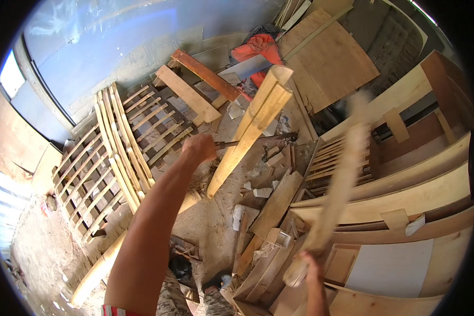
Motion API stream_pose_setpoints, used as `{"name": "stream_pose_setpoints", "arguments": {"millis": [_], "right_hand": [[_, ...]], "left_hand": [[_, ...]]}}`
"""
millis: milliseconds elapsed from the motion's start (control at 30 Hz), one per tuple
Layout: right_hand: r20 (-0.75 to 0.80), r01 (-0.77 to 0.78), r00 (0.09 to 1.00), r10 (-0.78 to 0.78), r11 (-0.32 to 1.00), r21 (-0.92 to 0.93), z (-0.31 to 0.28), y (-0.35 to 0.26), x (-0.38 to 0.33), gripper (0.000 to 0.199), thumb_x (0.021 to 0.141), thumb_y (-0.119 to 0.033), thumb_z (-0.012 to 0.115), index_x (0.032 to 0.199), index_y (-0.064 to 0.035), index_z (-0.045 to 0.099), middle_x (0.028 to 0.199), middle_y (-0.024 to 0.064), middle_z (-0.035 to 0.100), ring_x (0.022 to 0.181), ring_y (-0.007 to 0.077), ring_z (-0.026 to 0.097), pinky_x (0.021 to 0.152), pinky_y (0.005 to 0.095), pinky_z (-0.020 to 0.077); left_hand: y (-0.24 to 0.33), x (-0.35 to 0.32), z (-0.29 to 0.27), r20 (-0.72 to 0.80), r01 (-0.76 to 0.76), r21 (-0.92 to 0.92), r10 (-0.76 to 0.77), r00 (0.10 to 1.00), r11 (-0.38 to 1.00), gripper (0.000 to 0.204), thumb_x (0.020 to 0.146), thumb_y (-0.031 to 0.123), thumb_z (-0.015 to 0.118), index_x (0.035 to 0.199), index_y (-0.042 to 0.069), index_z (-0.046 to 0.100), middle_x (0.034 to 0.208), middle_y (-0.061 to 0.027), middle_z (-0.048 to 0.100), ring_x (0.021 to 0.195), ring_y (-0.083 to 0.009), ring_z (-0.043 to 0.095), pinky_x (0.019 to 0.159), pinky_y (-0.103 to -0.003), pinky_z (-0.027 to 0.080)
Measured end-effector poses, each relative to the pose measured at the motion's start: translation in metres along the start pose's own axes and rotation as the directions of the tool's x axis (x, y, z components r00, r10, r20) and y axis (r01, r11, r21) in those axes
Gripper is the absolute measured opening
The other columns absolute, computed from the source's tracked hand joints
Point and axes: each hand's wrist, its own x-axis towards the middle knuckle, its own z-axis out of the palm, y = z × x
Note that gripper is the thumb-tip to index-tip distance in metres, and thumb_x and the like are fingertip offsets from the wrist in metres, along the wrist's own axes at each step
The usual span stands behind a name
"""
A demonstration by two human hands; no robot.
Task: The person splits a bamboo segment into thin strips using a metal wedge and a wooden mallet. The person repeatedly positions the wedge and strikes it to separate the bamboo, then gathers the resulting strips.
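My left hand (pixel 199 146) is closed round the near end of a long, thin, dark blade-like tool (pixel 271 138). The tool lies level across an upright, yellowish wooden pole (pixel 247 129), which leans to the right and has a long split running down from its top. Whether the blade sits inside the split or just against the pole, I cannot tell. At the lower right my right hand (pixel 313 263) grips the lower end of a thick wooden stick (pixel 334 195). This stick stands raised and slanting, its upper end smeared by motion.
Long curved wooden strips (pixel 122 139) lie over a slatted wooden frame (pixel 92 181) on the left. Boards (pixel 189 95) and orange cloth (pixel 257 50) are at the back. Wooden furniture panels (pixel 395 197) fill the right side. Scraps and rubble (pixel 263 192) litter the dirt floor.
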Motion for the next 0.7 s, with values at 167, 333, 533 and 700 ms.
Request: {"name": "stream_pose_setpoints", "arguments": {"millis": [167, 333, 533, 700], "right_hand": [[0.011, 0.328, 0.93, -0.369, 0.839, 0.433, 0.093, -0.118, 0.022, 0.056, 0.072, -0.015, 0.076, 0.121, 0.002, 0.051, 0.103, 0.0132, 0.064, 0.091, 0.025, 0.065, 0.083, 0.0402, 0.0553], [0.254, -0.146, 0.932, 0.258, 0.91, -0.389, 0.124, 0.006, -0.014, 0.051, 0.07, -0.02, 0.083, 0.111, 0.0031, 0.064, 0.101, 0.0111, 0.069, 0.096, 0.0198, 0.064, 0.083, 0.0333, 0.0509], [0.038, 0.026, 0.999, -0.023, 0.996, -0.08, 0.082, -0.062, -0.003, 0.061, 0.067, -0.023, 0.083, 0.117, 0.0014, 0.057, 0.101, 0.0091, 0.065, 0.087, 0.0196, 0.064, 0.077, 0.0331, 0.054], [-0.103, 0.28, 0.96, -0.26, 0.91, 0.308, 0.111, -0.135, 0.018, 0.071, 0.071, -0.021, 0.079, 0.129, 0.002, 0.045, 0.107, 0.014, 0.063, 0.095, 0.0259, 0.065, 0.082, 0.0375, 0.0561]], "left_hand": [[-0.012, -0.004, 0.006, 0.023, 0.013, 0.043, -0.014, 1.0, 0.999, 0.03, 0.073, 0.014, 0.065, 0.099, 0.003, 0.074, 0.101, -0.0178, 0.073, 0.094, -0.0323, 0.071, 0.078, -0.043, 0.059], [0.014, -0.016, -0.016, 0.046, -0.019, 0.158, 0.012, 0.999, 0.987, 0.03, 0.072, 0.014, 0.067, 0.098, 0.003, 0.074, 0.099, -0.0191, 0.073, 0.094, -0.0319, 0.072, 0.077, -0.043, 0.059], [-0.014, -0.018, 0.005, -0.011, -0.02, 0.067, 0.021, 1.0, 0.998, 0.028, 0.071, 0.015, 0.066, 0.094, 0.001, 0.074, 0.095, -0.0206, 0.072, 0.091, -0.0344, 0.071, 0.075, -0.044, 0.058], [-0.016, -0.024, 0.021, 0.006, -0.012, -0.017, 0.012, 1.0, 1.0, 0.025, 0.072, 0.015, 0.065, 0.088, -0.002, 0.073, 0.088, -0.0214, 0.072, 0.084, -0.0352, 0.072, 0.071, -0.044, 0.058]]}}
